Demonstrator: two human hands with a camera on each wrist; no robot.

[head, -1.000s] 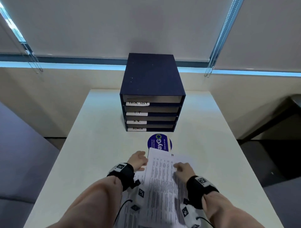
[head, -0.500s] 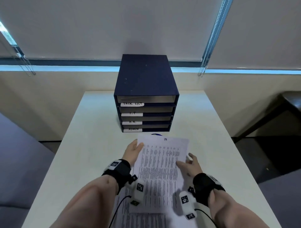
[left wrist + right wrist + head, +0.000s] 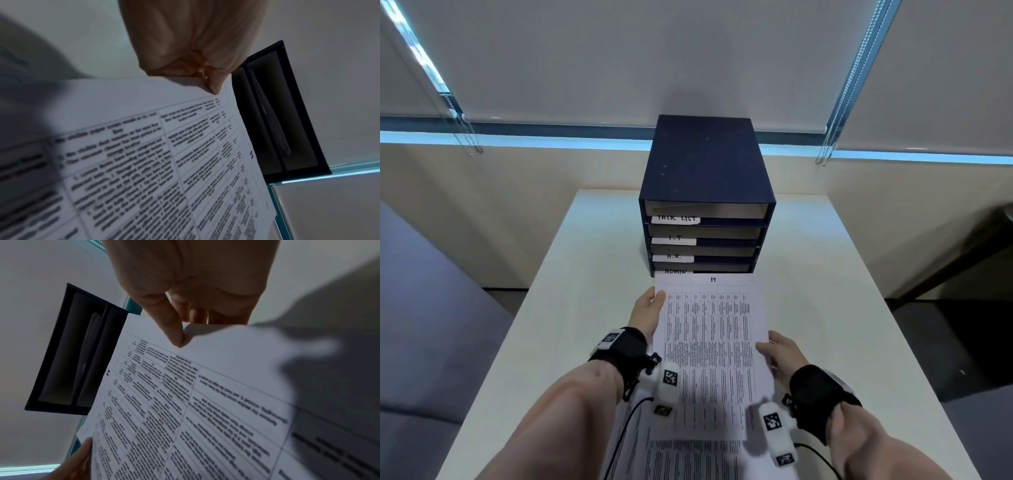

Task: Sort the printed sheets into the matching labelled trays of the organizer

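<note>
Head view showed left hand [image 3: 649,313] and right hand [image 3: 779,356] pinching the IT sheet [image 3: 714,353] by its side edges, long axis aimed at the organizer's [image 3: 707,192] I.T tray [image 3: 705,233] ahead and higher.

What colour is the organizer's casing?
Dark navy blue; the organizer shows best in the head view.

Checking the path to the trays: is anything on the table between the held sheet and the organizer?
Head view: nothing shows between them; the sheet already overlaps the organizer's bottom tray front.

Right hand [image 3: 185,288] pinches the printed sheet [image 3: 205,402] (organizer [image 3: 68,353] beyond).
</note>
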